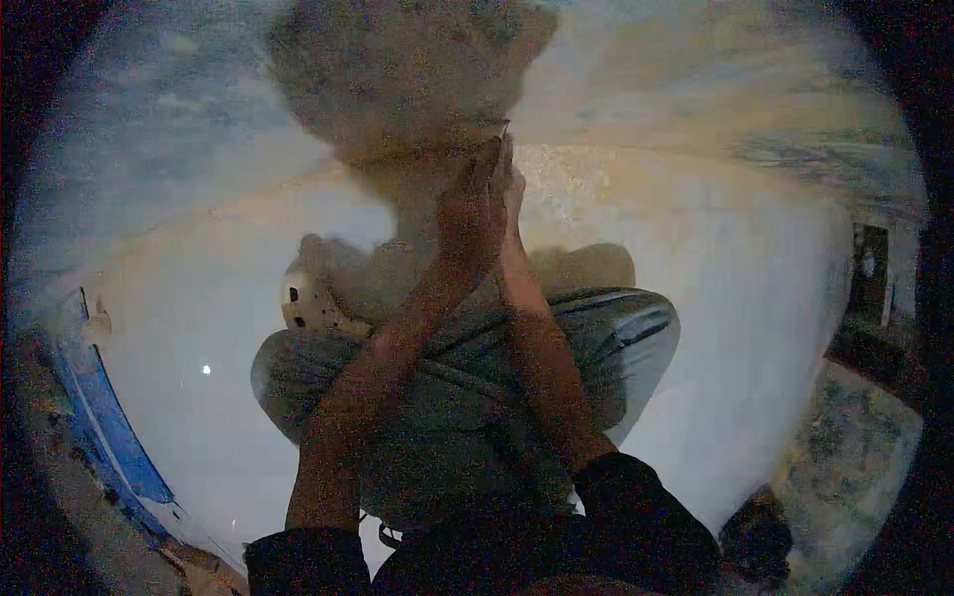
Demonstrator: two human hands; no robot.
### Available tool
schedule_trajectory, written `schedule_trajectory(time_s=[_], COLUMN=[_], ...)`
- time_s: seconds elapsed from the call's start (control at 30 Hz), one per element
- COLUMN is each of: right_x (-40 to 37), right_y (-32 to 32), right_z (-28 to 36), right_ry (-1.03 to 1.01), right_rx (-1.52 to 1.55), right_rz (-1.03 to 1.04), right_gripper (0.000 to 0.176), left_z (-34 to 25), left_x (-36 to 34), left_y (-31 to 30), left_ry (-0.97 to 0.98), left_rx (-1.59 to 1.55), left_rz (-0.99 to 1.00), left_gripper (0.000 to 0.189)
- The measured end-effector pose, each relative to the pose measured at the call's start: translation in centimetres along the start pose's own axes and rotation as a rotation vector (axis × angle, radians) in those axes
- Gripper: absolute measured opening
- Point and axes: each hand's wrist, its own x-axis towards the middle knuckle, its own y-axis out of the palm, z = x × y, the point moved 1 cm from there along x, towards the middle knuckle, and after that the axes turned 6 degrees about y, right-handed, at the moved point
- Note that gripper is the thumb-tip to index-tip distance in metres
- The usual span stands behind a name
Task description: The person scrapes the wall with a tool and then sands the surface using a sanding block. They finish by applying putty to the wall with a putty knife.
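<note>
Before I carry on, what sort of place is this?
Probably a plain indoor room, though the dim picture leaves doubt: a broad white sitting surface, a blotchy, stained surface beyond it, and what looks like a doorway at far right.

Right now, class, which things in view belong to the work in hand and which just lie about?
Likely in use:
- left hand
- right hand
- slim, blurred item at their tips
- perhaps the pale speckled patch

Seemingly lying about:
- pale object with dark marks
- blue strip
- dark bundle

Left hand (pixel 467 214) and right hand (pixel 514 189), close together; thin item (pixel 507 126), indistinct, at fingertips; crossed legs (pixel 452 417), trousered.
</note>
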Motion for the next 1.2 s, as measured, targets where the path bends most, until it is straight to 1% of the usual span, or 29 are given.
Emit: schedule_trajectory(time_s=[0.1, 0.13, 0.2, 0.23, 0.3, 0.33, 0.37, 0.4, 0.43, 0.47, 0.5, 0.53, 0.57, 0.6, 0.63, 0.7, 0.73, 0.8, 0.83, 0.87, 0.9, 0.93, 1.0, 1.03, 1.07, 1.1, 1.13, 1.17, 1.2], right_x=[0.0, -0.1, 0.2, 0.8, 1.5, 1.6, 1.4, 1.0, 0.7, 0.7, 0.6, 0.5, 0.3, 0.2, 0.0, 0.1, 0.3, 1.3, 1.4, 1.3, 1.2, 0.9, 0.5, 0.1, -0.4, -0.6, -1.2, -1.1, -0.6], right_y=[0.5, 0.7, 0.5, 0.2, -0.1, 0.0, 0.0, 0.1, 0.3, 0.3, 0.2, 0.3, 0.5, 0.5, 0.5, 0.0, -0.3, -0.3, -0.3, -0.5, -0.1, 0.4, 1.8, 2.7, 3.6, 3.3, 3.3, 3.1, 2.7], right_z=[-0.1, 0.0, -0.5, -1.2, -1.8, -1.9, -2.0, -1.7, -1.3, -1.0, -0.9, -0.7, -0.5, -0.5, -0.5, -1.0, -1.5, -1.8, -1.6, -1.3, -1.3, -1.0, -2.2, -2.7, -3.0, -2.7, -1.6, -1.3, -1.2], right_ry=[0.057, 0.082, 0.146, 0.146, 0.061, 0.031, -0.063, -0.109, -0.153, -0.022, 0.041, 0.106, 0.142, 0.160, 0.178, 0.156, 0.151, 0.108, 0.091, 0.208, 0.268, 0.328, -0.246, -0.531, -0.811, -0.950, -1.089, -1.094, -1.031], right_rx=[0.120, 0.192, 0.173, 0.174, 0.080, 0.049, -0.129, -0.218, -0.307, -0.136, -0.050, 0.035, 0.185, 0.260, 0.335, 0.367, 0.377, 0.385, 0.389, 0.507, 0.563, 0.620, 0.225, 0.016, -0.198, -0.313, -0.424, -0.422, -0.405], right_rz=[-0.011, -0.012, -0.031, -0.032, 0.036, 0.059, -0.012, -0.045, -0.083, -0.036, -0.009, 0.012, 0.027, 0.036, 0.043, 0.130, 0.159, 0.136, 0.132, 0.093, 0.078, 0.058, -0.222, -0.356, -0.485, -0.539, -0.608, -0.544, -0.451], right_gripper=[0.051, 0.052, 0.058, 0.058, 0.060, 0.061, 0.061, 0.062, 0.062, 0.057, 0.055, 0.053, 0.047, 0.044, 0.041, 0.033, 0.031, 0.033, 0.034, 0.035, 0.035, 0.036, 0.042, 0.045, 0.049, 0.050, 0.052, 0.051, 0.050], left_z=[0.2, 0.4, 0.3, 0.2, -0.2, -0.1, -0.1, 0.1, 0.1, 0.1, 0.2, 0.4, 0.6, 0.5, 0.1, -0.4, -0.3, 0.0, 0.3, 0.3, 0.5, 0.3, 0.2, 0.2, 0.4, 0.4, 0.5, 0.5, 0.5], left_x=[-0.1, -0.1, 0.0, 0.1, 0.1, 0.2, 0.3, 0.2, 0.3, 0.2, 0.0, -0.2, -0.3, -0.2, 0.0, 0.2, 0.2, 0.4, 0.4, 0.3, -0.1, -0.7, -0.5, 0.3, 0.5, 1.0, 1.0, 1.0, 1.2], left_y=[0.3, 0.3, 0.2, -0.2, -0.8, -1.0, -1.2, -1.1, -1.0, -0.9, -0.6, -0.5, -0.3, -0.5, -0.8, -1.1, -1.1, -0.5, 0.2, 0.6, 1.3, 2.1, 2.4, 1.5, 1.6, 1.3, 1.9, 2.4, 2.9], left_ry=[-0.095, -0.106, -0.112, -0.011, 0.090, -0.065, -0.141, -0.221, -0.118, -0.066, -0.014, -0.132, -0.189, -0.249, -0.115, 0.014, -0.124, -0.271, -0.171, -0.124, -0.077, 0.020, 0.114, -0.074, -0.169, -0.260, -0.147, -0.093, -0.032], left_rx=[-0.103, -0.245, -0.384, -0.068, 0.247, -0.062, -0.218, -0.371, -0.189, -0.099, -0.008, -0.186, -0.276, -0.364, -0.137, 0.096, -0.147, -0.386, -0.312, -0.274, -0.237, 0.203, 0.641, 0.128, -0.130, -0.386, 0.009, 0.208, 0.407], left_rz=[0.060, -0.053, -0.160, -0.173, -0.183, -0.173, -0.159, -0.156, -0.143, -0.135, -0.131, -0.110, -0.097, -0.090, -0.097, -0.101, -0.079, -0.050, -0.024, -0.011, 0.001, 0.106, 0.210, 0.097, 0.050, -0.021, 0.095, 0.157, 0.210], left_gripper=[0.055, 0.054, 0.052, 0.050, 0.047, 0.047, 0.046, 0.046, 0.046, 0.046, 0.046, 0.046, 0.045, 0.045, 0.045, 0.045, 0.046, 0.048, 0.048, 0.048, 0.048, 0.048, 0.048, 0.048, 0.048, 0.048, 0.046, 0.044, 0.043])
